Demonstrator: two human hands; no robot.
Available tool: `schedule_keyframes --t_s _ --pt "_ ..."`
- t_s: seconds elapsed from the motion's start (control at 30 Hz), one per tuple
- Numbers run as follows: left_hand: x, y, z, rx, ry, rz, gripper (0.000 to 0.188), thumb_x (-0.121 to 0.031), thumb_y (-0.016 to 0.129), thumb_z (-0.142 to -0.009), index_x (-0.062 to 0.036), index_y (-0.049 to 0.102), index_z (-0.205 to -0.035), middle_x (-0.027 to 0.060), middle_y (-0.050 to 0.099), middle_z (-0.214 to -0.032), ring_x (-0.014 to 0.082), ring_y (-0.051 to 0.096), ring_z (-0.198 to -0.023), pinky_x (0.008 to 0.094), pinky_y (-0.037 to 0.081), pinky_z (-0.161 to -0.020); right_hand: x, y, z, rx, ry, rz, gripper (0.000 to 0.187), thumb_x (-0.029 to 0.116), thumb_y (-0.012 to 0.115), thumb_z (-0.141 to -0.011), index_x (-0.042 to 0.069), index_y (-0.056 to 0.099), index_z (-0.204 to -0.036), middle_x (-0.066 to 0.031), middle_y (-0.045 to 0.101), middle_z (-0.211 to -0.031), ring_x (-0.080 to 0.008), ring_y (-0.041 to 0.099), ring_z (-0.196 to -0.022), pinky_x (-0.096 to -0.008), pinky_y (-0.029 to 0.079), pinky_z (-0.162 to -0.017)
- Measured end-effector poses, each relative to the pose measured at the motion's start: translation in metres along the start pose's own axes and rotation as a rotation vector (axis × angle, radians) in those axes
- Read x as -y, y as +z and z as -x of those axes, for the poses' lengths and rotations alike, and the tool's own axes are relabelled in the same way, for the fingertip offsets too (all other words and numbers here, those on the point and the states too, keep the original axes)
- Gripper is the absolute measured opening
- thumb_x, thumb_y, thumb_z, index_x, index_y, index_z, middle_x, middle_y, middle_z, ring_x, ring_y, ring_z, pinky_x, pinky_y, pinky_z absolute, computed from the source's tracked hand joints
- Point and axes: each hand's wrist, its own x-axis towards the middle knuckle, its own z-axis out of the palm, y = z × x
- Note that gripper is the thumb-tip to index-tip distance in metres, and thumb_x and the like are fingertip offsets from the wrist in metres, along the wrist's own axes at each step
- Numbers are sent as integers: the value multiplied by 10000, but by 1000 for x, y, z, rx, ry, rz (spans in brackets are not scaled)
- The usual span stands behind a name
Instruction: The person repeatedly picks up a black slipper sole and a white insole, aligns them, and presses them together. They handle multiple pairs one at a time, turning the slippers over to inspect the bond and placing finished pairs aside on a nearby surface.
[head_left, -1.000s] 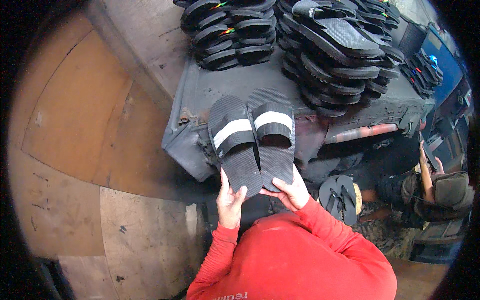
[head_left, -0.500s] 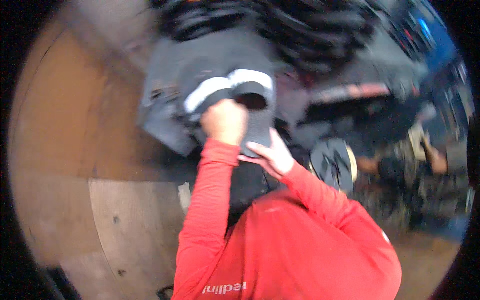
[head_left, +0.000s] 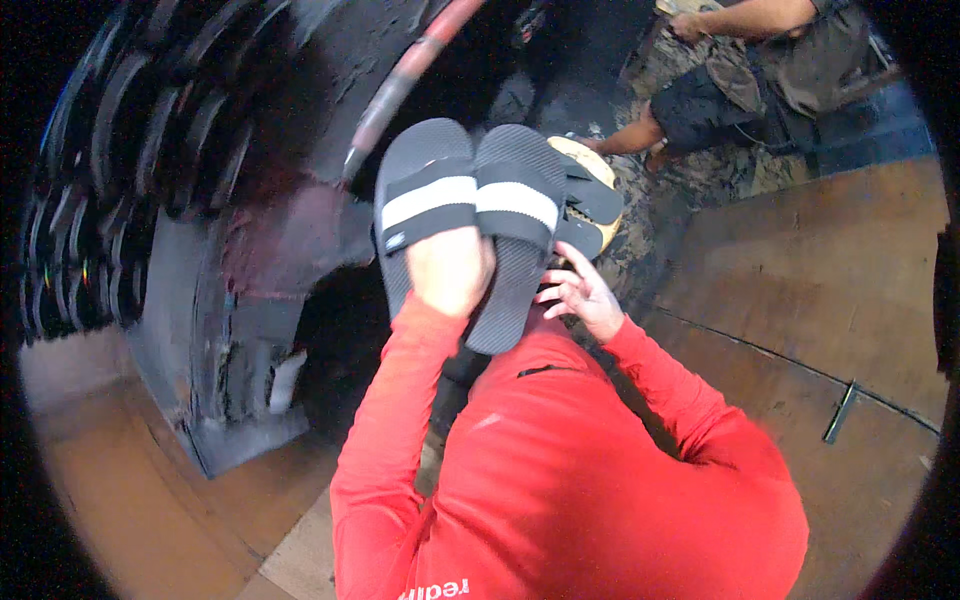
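Observation:
My left hand grips a pair of dark slide sandals side by side, its fingers hidden under the strap and between the soles. Each sandal has a ribbed sole and a black strap with a white band: the left sandal is partly covered by my hand, while the right sandal shows almost whole, heel toward me. Beside the right sandal's edge, my right hand has its fingers spread and holds nothing. Whether its fingertips touch the sole I cannot tell.
Just beyond lies a dark thong flip-flop on a round yellowish base. Another person's arm and legs reach in at the upper right, above scrap-strewn ground. Rows of black curved pieces fill the left, near a red-and-grey bar.
The view has swung round, so the black pieces now appear at the left. The sandals have left the grey surface in my left hand. My right hand has let go of the sandal's heel.

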Motion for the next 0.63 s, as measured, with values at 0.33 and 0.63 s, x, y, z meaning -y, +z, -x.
schedule_keyframes --t_s 0.33,0.63 --pt "-41 193 -85 112 140 240 416 -168 660 -795 22 605 -1161 261 635 -1111 425 615 -1039 485 487 -904 -7 -71 -73 -606 -62 281 964 53 723 -864 42 61 -1565 -62 624 -851 -117 623 -648 -217 492 -482" --pt "11 300 -26 782 -98 216 589 -487 574 -924 -40 585 -1308 219 489 -1423 387 393 -1359 528 268 -1116 -105 -133 -140 -745 162 207 971 10 711 -862 189 82 -1580 -138 680 -866 -149 630 -562 -306 565 -501"
